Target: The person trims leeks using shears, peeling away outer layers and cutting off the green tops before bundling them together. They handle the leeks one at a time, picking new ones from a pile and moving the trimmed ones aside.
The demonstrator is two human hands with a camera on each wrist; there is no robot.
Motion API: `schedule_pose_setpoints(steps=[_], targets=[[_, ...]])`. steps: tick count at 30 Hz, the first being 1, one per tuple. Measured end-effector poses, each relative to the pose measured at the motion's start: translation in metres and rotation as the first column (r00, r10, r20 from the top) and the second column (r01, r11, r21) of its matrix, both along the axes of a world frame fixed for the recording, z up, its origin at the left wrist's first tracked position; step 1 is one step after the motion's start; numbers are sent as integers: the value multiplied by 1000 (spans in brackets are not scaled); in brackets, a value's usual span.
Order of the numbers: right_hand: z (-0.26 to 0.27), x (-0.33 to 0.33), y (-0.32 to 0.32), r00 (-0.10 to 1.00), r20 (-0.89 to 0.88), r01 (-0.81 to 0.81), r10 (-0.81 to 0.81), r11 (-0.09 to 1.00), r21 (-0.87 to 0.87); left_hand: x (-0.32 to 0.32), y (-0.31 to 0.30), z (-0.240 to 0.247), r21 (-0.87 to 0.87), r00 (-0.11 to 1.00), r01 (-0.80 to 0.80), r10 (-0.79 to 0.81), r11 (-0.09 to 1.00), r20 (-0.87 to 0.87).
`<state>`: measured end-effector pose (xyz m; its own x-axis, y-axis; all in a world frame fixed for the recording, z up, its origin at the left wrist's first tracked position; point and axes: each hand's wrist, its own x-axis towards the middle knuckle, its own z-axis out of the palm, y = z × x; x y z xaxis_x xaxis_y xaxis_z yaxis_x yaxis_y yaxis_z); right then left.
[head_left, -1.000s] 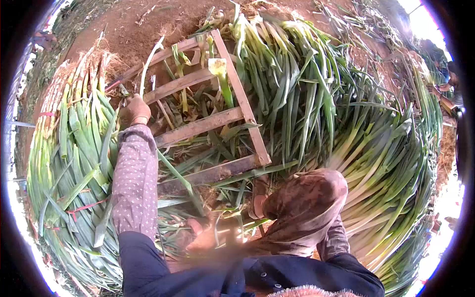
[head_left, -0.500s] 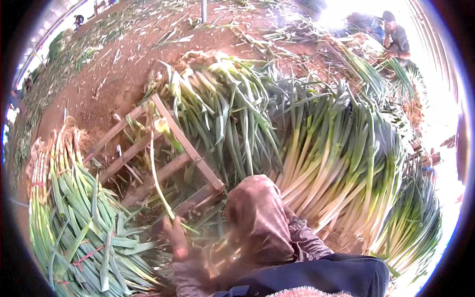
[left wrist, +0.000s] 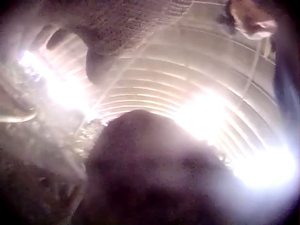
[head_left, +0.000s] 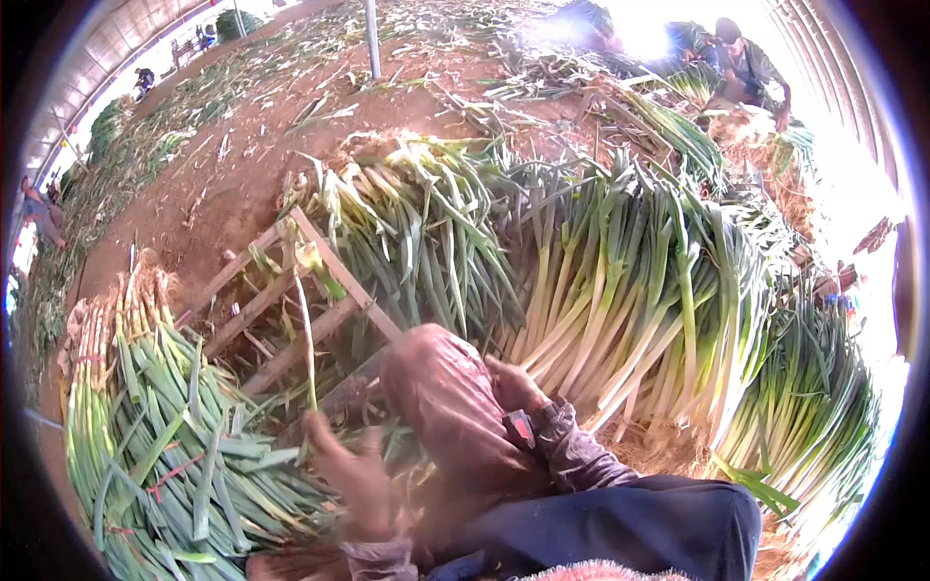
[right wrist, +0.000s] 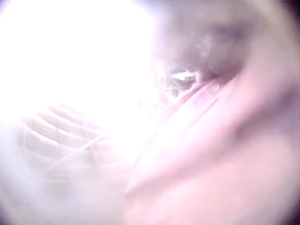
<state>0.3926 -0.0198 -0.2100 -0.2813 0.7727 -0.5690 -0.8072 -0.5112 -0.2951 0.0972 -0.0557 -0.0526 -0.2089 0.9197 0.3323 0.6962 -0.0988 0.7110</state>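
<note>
The left hand (head_left: 356,476) is blurred, low at left of centre, its thumb held apart from the fingers. At its fingertips is the lower end of a long thin onion-like stalk (head_left: 309,339), which stands nearly upright in front of a wooden frame (head_left: 341,273). No grip round the stalk shows. Beside the raised knee (head_left: 436,382), the right hand (head_left: 518,385) lies with loosely bent fingers and nothing visible in it, near the pale stalks of a leafy green pile (head_left: 591,320). The left wrist view is mostly dark cloth and glare; the right wrist view shows blurred pinkish surfaces.
Bundled stalks (head_left: 160,416) with red ties lie at the left. Another leafy heap (head_left: 412,223) lies behind the frame, and more stalks (head_left: 799,387) at the right. A post (head_left: 372,39) rises at the back; a person (head_left: 746,68) crouches at the upper right.
The left hand has come back from the frame towards the body, and its thumb and fingers have spread. The right hand has come into view beside the knee. The head view has tilted up.
</note>
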Motion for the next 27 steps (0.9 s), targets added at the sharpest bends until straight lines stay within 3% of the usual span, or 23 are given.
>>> schedule_pose_setpoints(steps=[1, 2, 3, 5, 6, 8, 9, 11, 12, 13, 14, 15, 16, 17, 18, 19, 20, 21, 22, 23, 24, 25, 27], targets=[[-39, 18, 0, 989, 137, 29, -58, 980, 198, 27, -12, 30, -13, 980, 103, -99, 995, 171], [-2, 14, -1, 991, 130, -16, -34, 929, 370, 38, -14, 31, 84, 919, 385, -390, 919, 59], [26, 6, 7, 985, 163, 1, -58, 944, 330, 45, -21, 27, 120, 773, 633, -631, 765, -60], [75, -8, 22, 968, 232, 38, -98, 967, 250, 74, -40, 17, 54, 810, 585, -586, 809, 7], [104, -15, 22, 985, 165, -66, -44, 792, 606, 80, -43, 13, 80, 834, 546, -550, 834, 44], [113, -17, 38, 987, -13, 152, -158, 921, 360, 85, -46, 0, 95, 830, 542, -549, 835, 95], [121, -20, 44, 982, 59, 141, -180, 905, 401, 83, -46, 3, 95, 811, 570, -577, 816, 94], [127, -24, 57, 983, -174, 133, -66, 903, 408, 85, -53, 7, -74, 769, 619, -586, 782, 255], [141, -37, 52, 986, -100, 159, -131, 914, 373, 86, -56, -5, -29, 785, 596, -575, 802, 232], [156, -51, 50, 981, -20, 185, -191, 919, 349, 84, -60, -1, -55, 758, 609, -560, 791, 334], [154, -55, 52, 983, -117, 174, -139, 911, 375, 81, -61, 3, -74, 722, 625, -541, 777, 432], [161, -64, 49, 982, -68, 187, -174, 921, 342, 80, -64, 5, -93, 677, 646, -513, 758, 528], [158, -67, 49, 985, -69, 170, -156, 912, 374, 82, -66, -2, 21, 691, 613, -549, 790, 472], [157, -70, 54, 989, -69, 149, -132, 900, 409, 80, -69, -6, -15, 661, 601, -487, 799, 571], [154, -67, 60, 973, -206, 170, -100, 917, 361, 76, -72, -9, -53, 626, 591, -416, 805, 659], [161, -63, 57, 994, -87, 105, -72, 872, 478, 71, -74, -9, -95, 585, 585, -337, 806, 738], [173, -51, 53, 992, 90, 14, -87, 792, 610, 55, -70, -10, -108, 757, 470, -336, 876, 560], [184, -34, 50, 957, 262, -102, -128, 695, 712, 39, -70, -16, -108, 733, 374, -222, 921, 643], [192, -15, 43, 815, 542, -264, -205, 701, 662, 22, -66, -23, -111, 685, 276, -115, 955, 719], [197, 6, 37, 584, 766, -404, -269, 722, 562, 7, -66, -25, -206, 640, 157, 59, 966, 766], [181, 29, 39, 462, 851, -470, -250, 745, 474, -7, -68, -25, -237, 617, 102, 125, 966, 777], [161, 48, 40, 467, 866, -471, -178, 779, 414, -24, -71, -31, -270, 636, 96, 149, 958, 757], [119, 58, 28, 343, 939, -544, -2, 815, 200, -37, -74, -38, -275, 756, 36, 154, 961, 636]])
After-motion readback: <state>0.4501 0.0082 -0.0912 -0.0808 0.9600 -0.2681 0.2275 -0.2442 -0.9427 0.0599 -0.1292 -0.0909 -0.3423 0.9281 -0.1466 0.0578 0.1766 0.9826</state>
